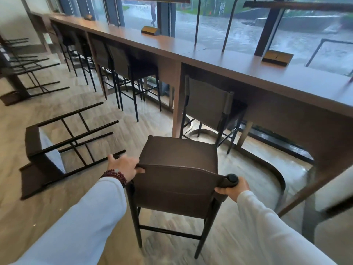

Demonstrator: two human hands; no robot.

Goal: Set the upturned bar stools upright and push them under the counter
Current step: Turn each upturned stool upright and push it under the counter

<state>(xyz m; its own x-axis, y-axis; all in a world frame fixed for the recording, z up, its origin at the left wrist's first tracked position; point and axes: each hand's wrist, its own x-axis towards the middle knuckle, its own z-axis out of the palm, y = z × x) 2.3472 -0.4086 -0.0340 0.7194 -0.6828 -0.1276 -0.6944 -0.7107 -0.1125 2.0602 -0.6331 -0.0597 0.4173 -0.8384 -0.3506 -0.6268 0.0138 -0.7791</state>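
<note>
- Fingers of the left hand (pixel 124 166) are curled over the left backrest corner of a dark brown upholstered bar stool with black legs (pixel 179 159).
- The backrest's right post end is gripped by the right hand (pixel 234 188).
- This stool is stood upright just before the long brown wooden counter (pixel 229 62), seat not yet beneath it.
- A matching overturned stool (pixel 47 150) is seen lying at left.

The backrest of the near stool (pixel 177 180) hides the fingertips of the left hand (pixel 124 166) and most fingers of the right hand (pixel 234 188). Far left, the tipped stools (pixel 24 64) run out of sight, and near right a pale, smeared piece of furniture (pixel 332 190) is cut off, too blurred to name
</note>
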